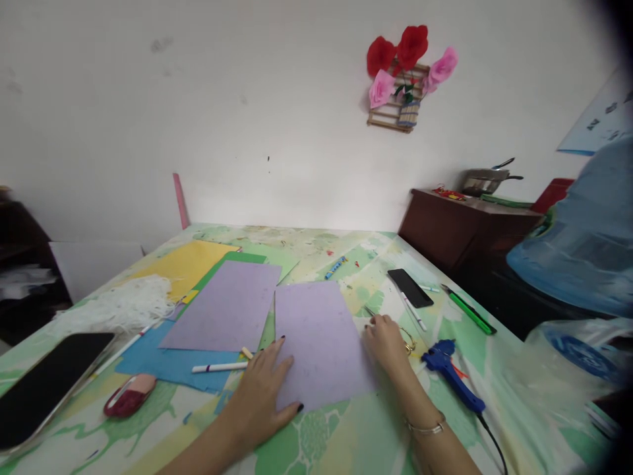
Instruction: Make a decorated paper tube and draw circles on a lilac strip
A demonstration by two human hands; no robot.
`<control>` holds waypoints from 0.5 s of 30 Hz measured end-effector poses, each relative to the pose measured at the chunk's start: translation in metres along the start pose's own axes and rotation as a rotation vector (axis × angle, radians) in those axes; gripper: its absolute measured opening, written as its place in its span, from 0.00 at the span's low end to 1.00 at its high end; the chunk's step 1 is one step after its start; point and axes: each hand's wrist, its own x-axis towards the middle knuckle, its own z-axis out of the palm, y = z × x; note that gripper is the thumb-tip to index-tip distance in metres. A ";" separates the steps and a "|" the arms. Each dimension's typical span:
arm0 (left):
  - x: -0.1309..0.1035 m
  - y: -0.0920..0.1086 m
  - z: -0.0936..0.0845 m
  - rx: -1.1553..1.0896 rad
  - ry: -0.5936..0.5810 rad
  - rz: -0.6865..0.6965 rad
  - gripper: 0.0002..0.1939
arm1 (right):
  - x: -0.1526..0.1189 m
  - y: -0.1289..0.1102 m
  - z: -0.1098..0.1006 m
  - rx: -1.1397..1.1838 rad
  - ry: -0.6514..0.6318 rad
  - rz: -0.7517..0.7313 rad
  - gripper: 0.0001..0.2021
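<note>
A light purple sheet (319,343) lies in front of me on the patterned tablecloth. My left hand (264,389) rests with spread fingers on its left edge, beside a white marker (220,367). At the sheet's right edge is my right hand (386,343), its fingers bent down near small scissors (409,340) with gold-coloured handles; whether it grips them is unclear. A second purple sheet (227,307) lies to the left, over blue felt (163,359), with green and yellow sheets (182,264) behind.
A blue glue gun (452,376) with a cord lies right of my right arm. Beyond are a black phone (410,287) and a green cutter (469,313). At left are a larger phone (54,382), white strands (123,303) and a red-pink object (129,396). A water bottle (583,231) stands right.
</note>
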 end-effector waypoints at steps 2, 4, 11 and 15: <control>-0.001 0.000 -0.001 -0.070 0.012 -0.007 0.34 | -0.001 -0.007 0.008 0.091 -0.040 -0.054 0.09; -0.003 0.000 -0.001 -0.154 0.017 -0.013 0.35 | -0.001 -0.014 0.016 0.180 -0.075 -0.069 0.13; 0.008 0.000 -0.004 -0.871 0.254 -0.267 0.24 | -0.004 -0.019 0.023 0.367 -0.071 -0.038 0.20; 0.029 0.002 -0.008 -1.513 0.401 -0.655 0.31 | -0.006 -0.015 0.022 0.443 -0.018 -0.047 0.24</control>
